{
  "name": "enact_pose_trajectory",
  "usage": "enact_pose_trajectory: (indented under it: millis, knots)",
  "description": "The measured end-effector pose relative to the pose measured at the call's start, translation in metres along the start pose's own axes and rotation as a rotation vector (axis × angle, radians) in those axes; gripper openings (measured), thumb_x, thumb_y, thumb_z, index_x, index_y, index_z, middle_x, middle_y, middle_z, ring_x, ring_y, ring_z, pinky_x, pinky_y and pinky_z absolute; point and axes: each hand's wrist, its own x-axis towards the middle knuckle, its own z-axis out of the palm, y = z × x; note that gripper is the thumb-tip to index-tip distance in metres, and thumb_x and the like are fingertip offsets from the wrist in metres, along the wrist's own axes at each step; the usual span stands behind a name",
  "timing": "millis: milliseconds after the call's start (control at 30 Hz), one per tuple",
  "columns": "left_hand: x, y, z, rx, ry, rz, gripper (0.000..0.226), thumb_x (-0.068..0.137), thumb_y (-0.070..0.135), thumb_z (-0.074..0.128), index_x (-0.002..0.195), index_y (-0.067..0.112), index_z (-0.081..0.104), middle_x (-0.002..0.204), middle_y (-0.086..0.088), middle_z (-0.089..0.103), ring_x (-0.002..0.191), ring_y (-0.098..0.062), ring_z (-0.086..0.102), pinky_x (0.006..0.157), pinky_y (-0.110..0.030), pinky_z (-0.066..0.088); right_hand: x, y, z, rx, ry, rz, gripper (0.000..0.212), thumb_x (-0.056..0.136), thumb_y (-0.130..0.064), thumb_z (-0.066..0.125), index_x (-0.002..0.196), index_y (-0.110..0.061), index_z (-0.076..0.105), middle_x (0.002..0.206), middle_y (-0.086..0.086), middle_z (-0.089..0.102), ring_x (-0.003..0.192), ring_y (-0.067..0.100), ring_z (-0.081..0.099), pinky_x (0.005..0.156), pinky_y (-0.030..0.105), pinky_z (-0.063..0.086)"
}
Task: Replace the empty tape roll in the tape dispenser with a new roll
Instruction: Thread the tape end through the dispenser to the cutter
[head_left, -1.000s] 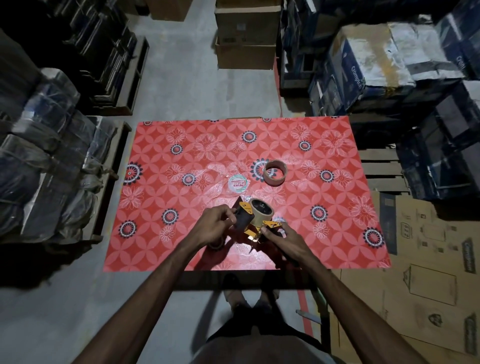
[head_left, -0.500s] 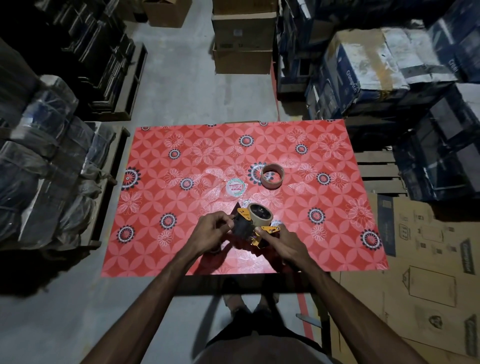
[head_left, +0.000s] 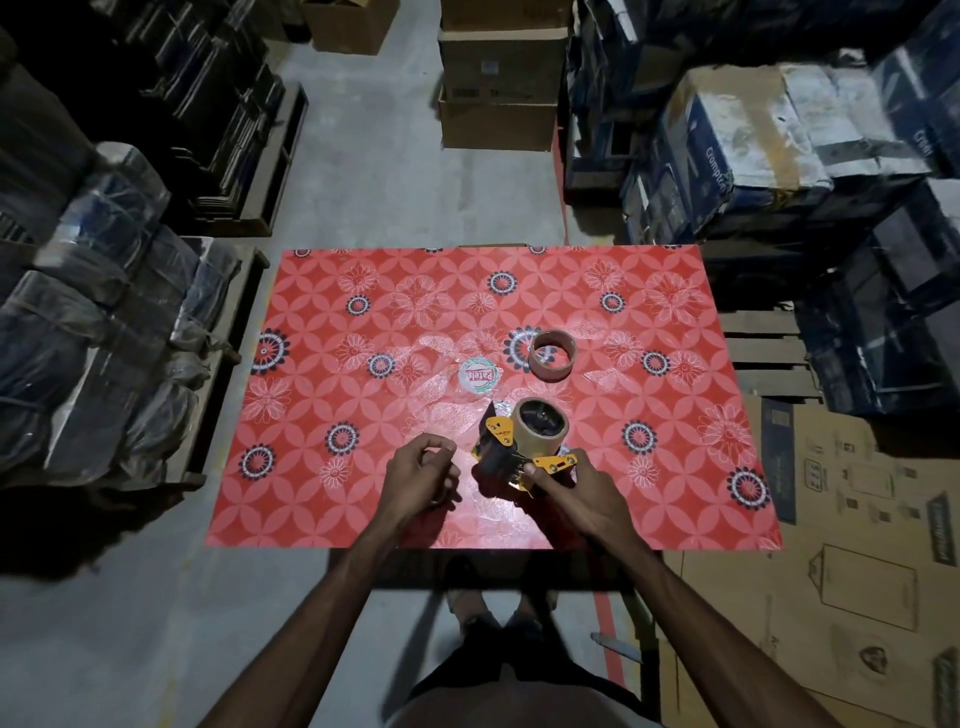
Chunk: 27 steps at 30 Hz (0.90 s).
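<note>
Right hand (head_left: 576, 499) grips the tape dispenser (head_left: 506, 457) by its handle end, thumb pressed on the orange plate. A brown tape roll (head_left: 540, 423) sits mounted on the dispenser, at 1 o'clock from that hand. Left hand (head_left: 421, 473) is at 9 o'clock of the dispenser, apart from it, fingers curled in; whether it pinches anything cannot be told. On the red patterned table cover (head_left: 311, 467), an empty cardboard core (head_left: 551, 354) lies at 12 o'clock of the dispenser, a round label (head_left: 479, 375) at 11 o'clock.
</note>
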Motion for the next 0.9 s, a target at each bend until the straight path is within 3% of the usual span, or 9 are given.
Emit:
enact_pose_trajectory:
  millis: [133, 233, 300, 400, 500, 600, 700, 800, 900]
  knots:
    - [0.005, -0.005, 0.010, -0.126, -0.057, -0.170, 0.026, 0.104, 0.027, 0.062, 0.114, 0.004, 0.068, 0.082, -0.015, 0.074, 0.056, -0.018, 0.065, 0.052, -0.030, 0.057, 0.000, -0.003, 0.001, -0.123, 0.094, -0.071, 0.082, 0.069, -0.099, 0.044, 0.119, -0.033, 0.045, 0.075, -0.009, 0.065, 0.071, 0.014, 0.066, 0.068, 0.032, 0.055]
    - [0.016, -0.013, 0.017, -0.264, -0.065, -0.316, 0.037, 0.104, 0.040, 0.060, 0.113, 0.006, 0.071, 0.098, -0.023, 0.079, 0.078, -0.029, 0.071, 0.089, -0.053, 0.060, 0.002, -0.004, 0.005, -0.179, 0.150, -0.121, 0.091, 0.067, -0.102, 0.040, 0.125, -0.032, 0.043, 0.067, -0.005, 0.063, 0.063, 0.014, 0.065, 0.064, 0.029, 0.055]
    - [0.021, -0.015, 0.018, -0.297, -0.060, -0.392, 0.043, 0.102, 0.047, 0.059, 0.112, 0.008, 0.075, 0.103, -0.020, 0.079, 0.090, -0.032, 0.072, 0.100, -0.055, 0.058, 0.003, -0.005, 0.007, -0.193, 0.199, -0.143, 0.085, 0.067, -0.103, 0.040, 0.119, -0.036, 0.043, 0.065, -0.003, 0.062, 0.066, 0.021, 0.067, 0.069, 0.036, 0.060]
    - [0.022, -0.013, 0.020, -0.330, -0.071, -0.446, 0.043, 0.103, 0.050, 0.056, 0.107, 0.013, 0.077, 0.097, -0.012, 0.080, 0.096, -0.030, 0.073, 0.101, -0.052, 0.057, 0.005, -0.013, 0.007, -0.219, 0.281, -0.191, 0.074, 0.070, -0.097, 0.049, 0.112, -0.036, 0.043, 0.062, -0.003, 0.061, 0.065, 0.025, 0.067, 0.063, 0.036, 0.058]
    - [0.025, -0.013, 0.021, -0.369, -0.075, -0.417, 0.040, 0.107, 0.043, 0.051, 0.113, 0.012, 0.074, 0.087, -0.002, 0.082, 0.096, -0.025, 0.074, 0.093, -0.041, 0.060, 0.010, -0.020, 0.006, -0.243, 0.333, -0.203, 0.080, 0.070, -0.096, 0.051, 0.123, -0.037, 0.046, 0.066, -0.003, 0.066, 0.069, 0.025, 0.069, 0.065, 0.037, 0.059]
    - [0.027, -0.014, 0.019, -0.410, -0.084, -0.401, 0.042, 0.108, 0.041, 0.049, 0.115, 0.007, 0.073, 0.100, -0.008, 0.082, 0.095, -0.024, 0.076, 0.085, -0.030, 0.059, 0.014, -0.028, 0.006, -0.216, 0.368, -0.214, 0.079, 0.072, -0.095, 0.051, 0.126, -0.038, 0.046, 0.064, -0.006, 0.064, 0.068, 0.024, 0.068, 0.063, 0.033, 0.057]
    - [0.030, -0.019, 0.016, -0.494, -0.058, -0.422, 0.042, 0.106, 0.046, 0.052, 0.112, 0.009, 0.072, 0.108, -0.014, 0.080, 0.095, -0.023, 0.076, 0.090, -0.034, 0.058, 0.015, -0.037, 0.006, -0.202, 0.406, -0.227, 0.080, 0.073, -0.093, 0.054, 0.129, -0.037, 0.047, 0.060, -0.006, 0.062, 0.062, 0.021, 0.066, 0.060, 0.032, 0.057]
    - [0.035, -0.022, 0.016, -0.609, -0.016, -0.481, 0.040, 0.100, 0.045, 0.063, 0.107, 0.006, 0.070, 0.102, -0.017, 0.079, 0.098, -0.027, 0.075, 0.103, -0.041, 0.056, 0.015, -0.044, 0.007, -0.194, 0.419, -0.241, 0.076, 0.073, -0.091, 0.058, 0.125, -0.037, 0.049, 0.061, -0.007, 0.063, 0.062, 0.020, 0.066, 0.060, 0.030, 0.055]
    - [0.042, -0.019, 0.016, -0.701, 0.005, -0.553, 0.037, 0.095, 0.034, 0.074, 0.108, 0.001, 0.065, 0.094, -0.022, 0.078, 0.094, -0.030, 0.075, 0.097, -0.039, 0.059, 0.015, -0.051, 0.009, -0.213, 0.428, -0.272, 0.071, 0.074, -0.088, 0.061, 0.121, -0.036, 0.049, 0.060, -0.011, 0.058, 0.060, 0.016, 0.062, 0.059, 0.026, 0.048]
